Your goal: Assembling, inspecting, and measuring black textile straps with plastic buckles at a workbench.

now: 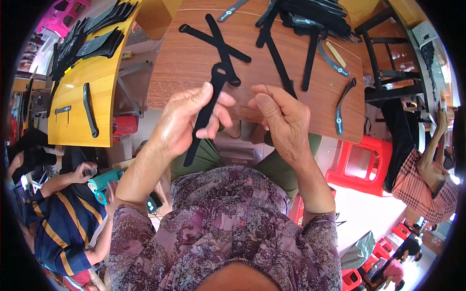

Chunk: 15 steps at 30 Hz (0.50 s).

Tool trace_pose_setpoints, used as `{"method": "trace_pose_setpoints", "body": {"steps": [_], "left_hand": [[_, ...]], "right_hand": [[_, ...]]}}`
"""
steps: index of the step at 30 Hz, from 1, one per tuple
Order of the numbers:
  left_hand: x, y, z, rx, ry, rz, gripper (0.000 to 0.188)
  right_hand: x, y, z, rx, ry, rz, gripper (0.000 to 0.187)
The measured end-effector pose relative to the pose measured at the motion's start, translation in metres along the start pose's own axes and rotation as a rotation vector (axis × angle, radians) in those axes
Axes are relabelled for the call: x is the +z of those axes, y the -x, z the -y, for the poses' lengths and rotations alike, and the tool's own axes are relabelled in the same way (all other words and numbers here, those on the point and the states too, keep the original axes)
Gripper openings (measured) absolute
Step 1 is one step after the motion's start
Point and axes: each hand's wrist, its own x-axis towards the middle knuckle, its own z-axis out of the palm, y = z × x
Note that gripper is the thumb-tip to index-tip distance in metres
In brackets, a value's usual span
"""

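My left hand [179, 119] is closed on a black hook-and-loop strap [206, 110], thumb on top and fingers curled behind it. The strap's wide slotted end points up toward the table and its narrow tail hangs down over my lap. To its right, my right hand [289, 123] is closed in a pinch, thumb against forefinger. Whatever it may hold is too small to make out. Both hands are over the near edge of the brown wooden table [170, 68]. Beyond them, two crossed black straps [221, 44] lie on the tabletop.
A pile of black straps [318, 17] lies at the table's far right, with loose straps [277, 63] nearer. A yellow table [82, 123] on the left carries more straps. A red stool [357, 162] stands at right. A co-worker [65, 228] sits at left beside a teal bottle [106, 179].
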Motion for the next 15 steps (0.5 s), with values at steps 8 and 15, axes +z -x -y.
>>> {"method": "trace_pose_setpoints", "body": {"steps": [8,15], "left_hand": [[0.027,0.025,0.039,0.150,-0.394,-0.116,0.033],[0.033,0.030,0.043,0.053,-0.237,-0.067,0.033]], "right_hand": [[0.002,0.021,0.011,0.127,-0.355,0.077,0.017],[-0.007,0.034,-0.009,0.181,-0.584,0.029,0.014]]}}
